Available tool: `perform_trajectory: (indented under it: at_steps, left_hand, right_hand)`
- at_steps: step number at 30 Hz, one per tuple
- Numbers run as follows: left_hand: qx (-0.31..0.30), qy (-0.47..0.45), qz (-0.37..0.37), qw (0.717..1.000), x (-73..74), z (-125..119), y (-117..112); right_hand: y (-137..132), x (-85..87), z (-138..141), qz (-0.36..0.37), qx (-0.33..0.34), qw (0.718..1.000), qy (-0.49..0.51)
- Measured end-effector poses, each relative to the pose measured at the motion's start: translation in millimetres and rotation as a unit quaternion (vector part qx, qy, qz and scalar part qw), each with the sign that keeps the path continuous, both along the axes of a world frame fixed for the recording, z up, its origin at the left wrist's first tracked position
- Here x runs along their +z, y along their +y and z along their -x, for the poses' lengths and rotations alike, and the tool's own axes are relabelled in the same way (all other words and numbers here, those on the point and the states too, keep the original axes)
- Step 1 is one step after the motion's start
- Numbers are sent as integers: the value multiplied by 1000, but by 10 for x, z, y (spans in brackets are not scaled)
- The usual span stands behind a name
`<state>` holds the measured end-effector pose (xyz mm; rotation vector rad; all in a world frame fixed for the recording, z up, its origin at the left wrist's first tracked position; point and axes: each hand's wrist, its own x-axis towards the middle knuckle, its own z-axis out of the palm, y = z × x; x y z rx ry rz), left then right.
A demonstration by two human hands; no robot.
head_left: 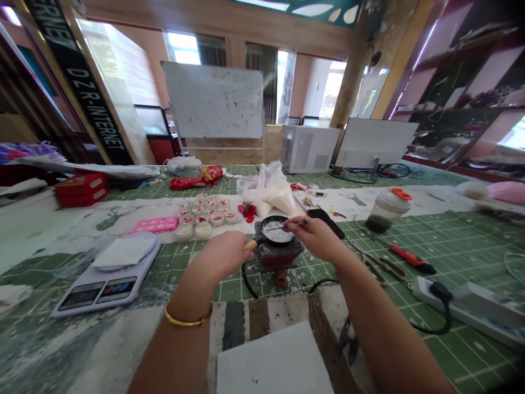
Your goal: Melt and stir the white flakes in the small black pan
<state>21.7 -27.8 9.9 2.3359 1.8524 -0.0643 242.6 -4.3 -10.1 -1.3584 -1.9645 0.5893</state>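
Kitchen scale [117, 287] bearing white paper [122, 253]; pink mould [156, 224]; filled cups [202, 219]; left hand [223, 254] clamped around the handle [250, 244] of a small frying pan [287, 239], set on a compact heater [279, 259], white flakes [272, 235] within; right hand [318, 235] pinching a thin blue stick [279, 227] over the pan; black phone [327, 224]; shaker bottle [388, 209]

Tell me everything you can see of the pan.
The pan is small, round and black, apparently metal, with a tan, wood-like handle that the left hand grips. It sits level on a stove-like box, holding white flakes. The right hand holds a thin blue stick over it; whether they touch is unclear.
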Motion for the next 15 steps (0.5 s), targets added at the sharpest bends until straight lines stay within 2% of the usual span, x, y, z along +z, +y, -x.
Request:
perform_trajectory:
  at_steps: [2, 6, 7, 12, 13, 15]
  left_hand:
    - [-3, -5, -8, 1000, -3, 11, -1]
    - [-9, -8, -20, 1000, -4, 24, 2]
    - [-9, -6, -19, 1000, -3, 23, 2]
    - [-13, -2, -21, 1000, -12, 24, 0]
    - [-13, -3, -23, 1000, -16, 27, 0]
    - [-14, -4, -30, 999, -23, 34, 1]
  right_hand:
    - [-31, 40, -41, 5, 5, 1000, -12]
    - [-54, 114, -112, -36, -126, 987, -93]
    - [-57, 115, -101, -43, -134, 985, -101]
    - [-102, 108, -51, -8, -8, 997, -78]
    - [-110, 116, -66, -12, -19, 996, -87]
    - [-118, 131, -97, -35, -85, 988, -121]
